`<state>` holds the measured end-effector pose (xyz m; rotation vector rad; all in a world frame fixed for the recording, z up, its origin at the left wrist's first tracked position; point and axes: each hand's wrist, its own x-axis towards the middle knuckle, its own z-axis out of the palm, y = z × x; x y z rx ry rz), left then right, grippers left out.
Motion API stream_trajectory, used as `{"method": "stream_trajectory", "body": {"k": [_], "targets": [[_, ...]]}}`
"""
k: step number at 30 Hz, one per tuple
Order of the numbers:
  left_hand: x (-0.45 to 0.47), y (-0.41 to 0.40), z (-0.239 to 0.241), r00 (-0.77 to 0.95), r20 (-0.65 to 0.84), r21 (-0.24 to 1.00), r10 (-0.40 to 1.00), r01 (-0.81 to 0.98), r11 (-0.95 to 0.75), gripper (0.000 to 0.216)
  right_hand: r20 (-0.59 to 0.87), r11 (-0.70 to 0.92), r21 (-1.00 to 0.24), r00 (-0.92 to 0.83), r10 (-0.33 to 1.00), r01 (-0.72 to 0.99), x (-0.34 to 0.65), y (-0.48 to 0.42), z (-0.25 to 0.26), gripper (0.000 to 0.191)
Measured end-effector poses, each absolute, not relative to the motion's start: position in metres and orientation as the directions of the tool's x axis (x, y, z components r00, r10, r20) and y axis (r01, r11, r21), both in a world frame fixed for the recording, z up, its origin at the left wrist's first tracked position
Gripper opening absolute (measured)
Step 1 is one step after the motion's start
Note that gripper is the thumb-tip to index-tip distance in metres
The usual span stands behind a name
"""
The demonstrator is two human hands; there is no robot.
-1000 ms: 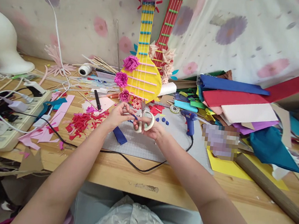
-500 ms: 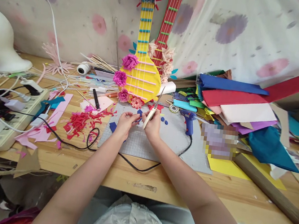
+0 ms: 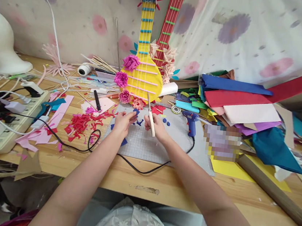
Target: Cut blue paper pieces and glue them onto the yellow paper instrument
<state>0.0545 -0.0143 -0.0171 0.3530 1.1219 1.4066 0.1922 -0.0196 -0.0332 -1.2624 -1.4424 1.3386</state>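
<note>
Both my hands meet over a grey cutting mat (image 3: 163, 149) on a wooden table. My left hand (image 3: 122, 123) pinches a small dark blue paper piece (image 3: 136, 111) between thumb and fingers. My right hand (image 3: 158, 126) is closed round the cream handles of a pair of scissors (image 3: 151, 115), whose blades point up and away, just right of the blue piece. More blue scraps (image 3: 139, 122) lie on the mat between the hands, and a larger blue piece (image 3: 123, 142) sits under my left wrist.
A yellow paper guitar (image 3: 145, 72) with pink flowers and a red one (image 3: 169, 23) lean on the wall behind. A blue glue gun (image 3: 191, 122) lies right of my hands, its black cord (image 3: 138, 168) crossing the table. Red scraps (image 3: 82, 123), a power strip (image 3: 9, 125) and stacked coloured paper (image 3: 240, 102) surround the mat.
The scissors have swung from flat in my right hand, handle loops toward me, to upright with blades pointing away. Both hands shifted slightly on the mat; the black cord has looped at left.
</note>
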Motion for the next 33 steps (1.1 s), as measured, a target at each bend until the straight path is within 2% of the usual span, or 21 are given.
{"method": "stream_trajectory", "body": {"k": [3,7,19,33], "targets": [[0.052,-0.011,-0.014,-0.218,-0.418,0.737,0.882,-0.649,0.188,0.03,-0.184,-0.02,-0.941,-0.463,0.867,0.337,0.211,-0.023,-0.02,0.038],[0.056,-0.01,-0.011,-0.215,-0.441,0.705,0.871,-0.684,0.187,0.024,-0.235,0.026,-0.924,-0.62,0.749,0.382,0.22,-0.027,-0.011,0.04],[0.063,-0.013,-0.011,-0.248,-0.458,0.704,0.853,-0.687,0.179,0.025,-0.273,-0.126,-0.953,-0.604,0.749,0.275,0.208,-0.024,-0.021,0.044],[0.06,-0.011,-0.013,-0.209,-0.482,0.689,0.851,-0.69,0.221,0.017,-0.278,-0.149,-0.951,-0.534,0.799,0.272,0.204,-0.029,-0.018,0.046]]}}
